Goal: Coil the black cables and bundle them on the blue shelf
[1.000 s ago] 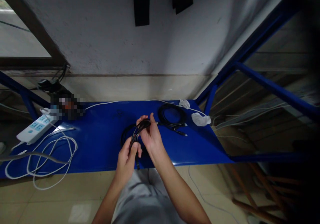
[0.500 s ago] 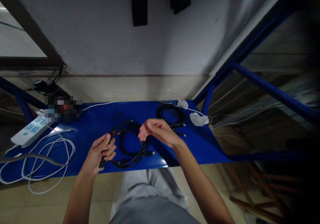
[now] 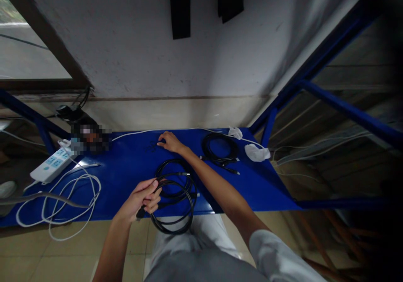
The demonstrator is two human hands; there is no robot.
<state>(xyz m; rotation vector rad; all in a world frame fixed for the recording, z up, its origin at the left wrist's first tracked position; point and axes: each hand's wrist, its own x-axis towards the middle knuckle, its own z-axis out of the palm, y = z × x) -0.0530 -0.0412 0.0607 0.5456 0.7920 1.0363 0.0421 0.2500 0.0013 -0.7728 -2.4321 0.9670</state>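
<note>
My left hand [image 3: 145,197] is closed around a coiled black cable [image 3: 187,217], whose loops hang past the table's front edge. One connector pokes out below the fist and another end points right above the loops. Behind it, a second black cable coil [image 3: 171,163] lies on the blue table, partly covered by the held one. My right hand [image 3: 170,142] reaches to the back of the table, palm down, thumb and fingers apart. Just left of its fingertips lie several small black ties [image 3: 151,147], too small to make out well.
Another black cable coil [image 3: 219,147] rests at the right, near crumpled white wrappings [image 3: 257,152]. At the left are a white power strip [image 3: 52,166], a loose white cord [image 3: 71,198] and a partly blurred dark object [image 3: 91,137]. Blue frame bars [image 3: 346,105] rise at the right.
My right hand has moved from beside the coils to the small black ties at the back. My left hand has shifted right with the cable, whose loops now hang over the front edge.
</note>
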